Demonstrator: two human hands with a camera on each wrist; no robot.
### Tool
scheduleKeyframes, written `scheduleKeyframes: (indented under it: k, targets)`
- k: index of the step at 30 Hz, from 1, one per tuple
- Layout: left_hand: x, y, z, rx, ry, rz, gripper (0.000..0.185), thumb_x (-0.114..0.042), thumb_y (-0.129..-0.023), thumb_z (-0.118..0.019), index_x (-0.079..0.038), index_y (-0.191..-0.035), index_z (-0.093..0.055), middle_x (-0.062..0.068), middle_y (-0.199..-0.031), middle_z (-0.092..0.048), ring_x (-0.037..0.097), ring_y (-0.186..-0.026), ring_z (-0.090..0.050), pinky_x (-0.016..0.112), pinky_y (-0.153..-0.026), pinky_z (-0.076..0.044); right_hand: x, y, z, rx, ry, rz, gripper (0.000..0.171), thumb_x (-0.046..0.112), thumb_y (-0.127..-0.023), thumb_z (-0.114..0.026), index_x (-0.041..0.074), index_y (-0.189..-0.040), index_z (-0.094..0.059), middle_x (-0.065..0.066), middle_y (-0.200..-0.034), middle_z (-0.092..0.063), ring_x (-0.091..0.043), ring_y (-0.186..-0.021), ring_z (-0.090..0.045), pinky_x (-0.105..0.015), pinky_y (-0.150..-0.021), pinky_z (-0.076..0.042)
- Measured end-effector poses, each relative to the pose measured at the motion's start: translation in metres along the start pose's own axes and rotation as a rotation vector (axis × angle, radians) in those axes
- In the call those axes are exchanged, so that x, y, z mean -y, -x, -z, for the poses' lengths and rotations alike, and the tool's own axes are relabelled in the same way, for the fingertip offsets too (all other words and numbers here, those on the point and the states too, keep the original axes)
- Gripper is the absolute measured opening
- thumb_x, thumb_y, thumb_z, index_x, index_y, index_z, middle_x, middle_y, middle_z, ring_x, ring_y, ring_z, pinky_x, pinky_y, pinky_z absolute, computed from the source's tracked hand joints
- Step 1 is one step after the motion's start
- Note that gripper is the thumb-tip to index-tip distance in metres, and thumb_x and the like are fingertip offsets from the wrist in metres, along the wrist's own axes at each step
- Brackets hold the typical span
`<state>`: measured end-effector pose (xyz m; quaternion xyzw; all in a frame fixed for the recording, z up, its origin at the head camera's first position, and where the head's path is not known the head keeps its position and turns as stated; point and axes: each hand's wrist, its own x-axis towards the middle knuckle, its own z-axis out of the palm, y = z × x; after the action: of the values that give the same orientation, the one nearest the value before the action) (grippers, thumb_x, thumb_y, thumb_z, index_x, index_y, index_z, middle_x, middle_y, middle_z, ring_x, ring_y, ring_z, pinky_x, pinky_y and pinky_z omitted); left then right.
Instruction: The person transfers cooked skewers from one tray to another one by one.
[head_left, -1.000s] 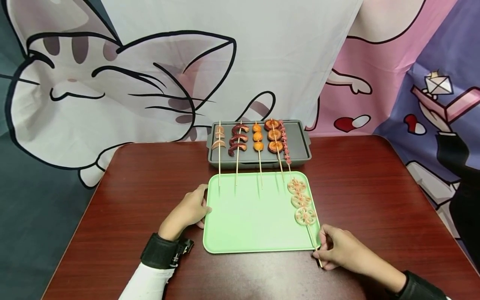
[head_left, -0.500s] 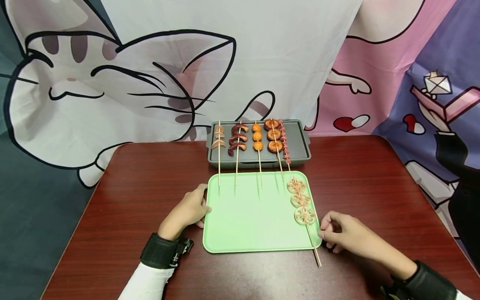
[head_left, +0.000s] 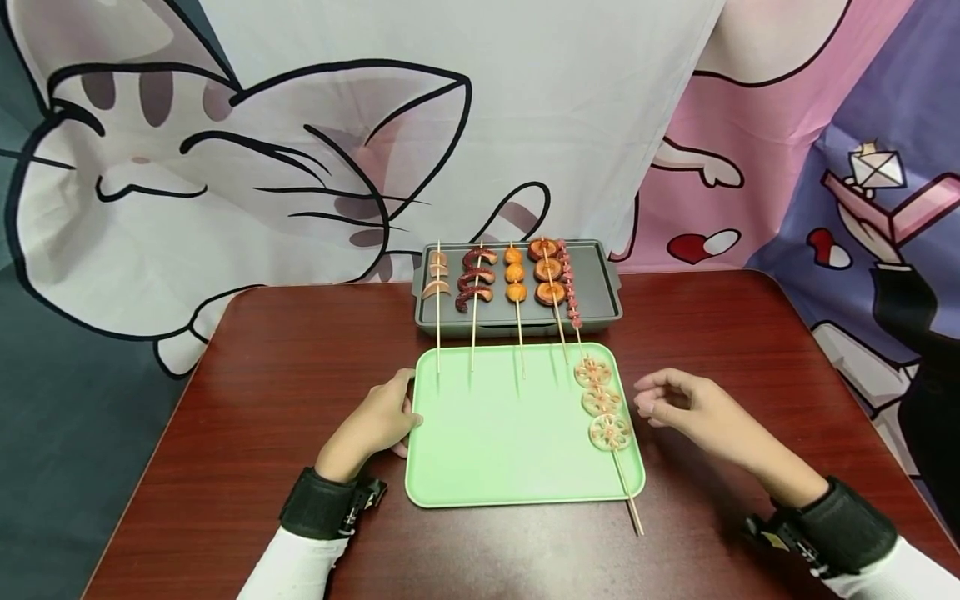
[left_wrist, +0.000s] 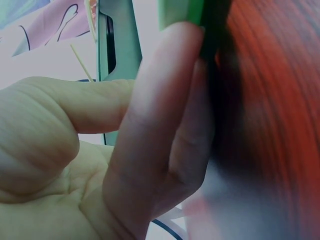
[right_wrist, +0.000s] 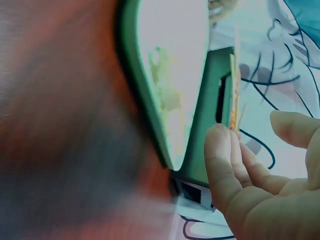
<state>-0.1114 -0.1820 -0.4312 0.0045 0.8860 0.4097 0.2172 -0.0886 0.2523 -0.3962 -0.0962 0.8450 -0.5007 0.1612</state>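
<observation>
A light green tray (head_left: 495,450) lies on the dark red table. A lotus-root skewer (head_left: 602,402) rests along the tray's right side, its stick end poking over the front rim. My left hand (head_left: 403,413) rests against the tray's left edge; in the left wrist view its fingers (left_wrist: 160,115) touch the green rim (left_wrist: 180,10). My right hand (head_left: 645,398) hovers just right of the tray beside the lotus slices, fingers loosely curled and holding nothing. In the right wrist view the fingers (right_wrist: 225,165) are apart from the tray (right_wrist: 170,60).
A grey grill pan (head_left: 600,287) sits behind the tray with several food skewers (head_left: 516,279) across it, their sticks reaching over the tray's far rim. A cartoon cloth backdrop (head_left: 300,167) hangs behind the table. Bare table (head_left: 750,350) lies to both sides.
My right hand let go of the skewer's stick end at the tray's front right corner and moved up and back beside the lotus slices. The left hand stayed put.
</observation>
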Motion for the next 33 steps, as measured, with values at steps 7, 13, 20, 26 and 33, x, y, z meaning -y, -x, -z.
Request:
scheduleKeyframes:
  k: [7, 13, 20, 26, 33]
  targets:
    - [-0.001, 0.0, 0.0, 0.003, 0.001, 0.013, 0.07, 0.007, -0.095, -0.066, -0.002, -0.156, -0.033, 0.016, -0.085, -0.053, 0.024, -0.052, -0.064, 0.036, -0.046, -0.062, 0.002, -0.024, -0.001, 0.005, -0.254, 0.014, 0.05, 0.013, -0.105, -0.061, -0.018, -0.141, -0.046, -0.031, -0.127, -0.063, -0.015, -0.108, -0.072, -0.033, -0.095, -0.063]
    - [-0.002, 0.0, -0.001, 0.008, 0.019, 0.026, 0.07, 0.006, -0.096, -0.066, -0.002, -0.157, -0.032, 0.016, -0.086, -0.054, 0.025, -0.052, -0.065, 0.036, -0.047, -0.062, 0.001, -0.042, -0.002, 0.058, -0.531, -0.031, 0.056, 0.013, -0.107, -0.057, -0.019, -0.147, -0.034, -0.003, -0.124, -0.068, -0.012, -0.116, -0.069, -0.03, -0.103, -0.058]
    - [-0.001, 0.001, 0.0, 0.002, 0.016, 0.02, 0.07, 0.007, -0.095, -0.066, -0.002, -0.156, -0.032, 0.016, -0.085, -0.053, 0.024, -0.051, -0.064, 0.036, -0.046, -0.061, -0.003, -0.059, -0.006, 0.169, -0.898, -0.082, 0.027, 0.005, -0.108, -0.05, -0.001, -0.133, -0.059, -0.007, -0.117, -0.074, -0.017, -0.112, -0.072, -0.031, -0.103, -0.059]
    - [-0.002, 0.002, 0.001, -0.011, 0.018, -0.001, 0.069, 0.009, -0.094, -0.066, 0.001, -0.155, -0.034, 0.016, -0.085, -0.054, 0.023, -0.048, -0.065, 0.036, -0.045, -0.061, 0.001, -0.073, -0.015, 0.178, -0.984, -0.172, 0.041, 0.005, -0.107, -0.053, -0.005, -0.146, -0.045, -0.011, -0.116, -0.072, -0.019, -0.11, -0.071, -0.031, -0.102, -0.059]
    - [0.0, 0.002, 0.0, -0.004, 0.012, -0.002, 0.07, 0.008, -0.095, -0.066, 0.0, -0.156, -0.033, 0.016, -0.085, -0.054, 0.024, -0.049, -0.065, 0.036, -0.045, -0.061, 0.005, -0.085, -0.023, 0.184, -0.983, -0.176, 0.039, 0.0, -0.106, -0.053, -0.006, -0.143, -0.044, -0.007, -0.112, -0.073, -0.016, -0.106, -0.072, -0.03, -0.099, -0.06]
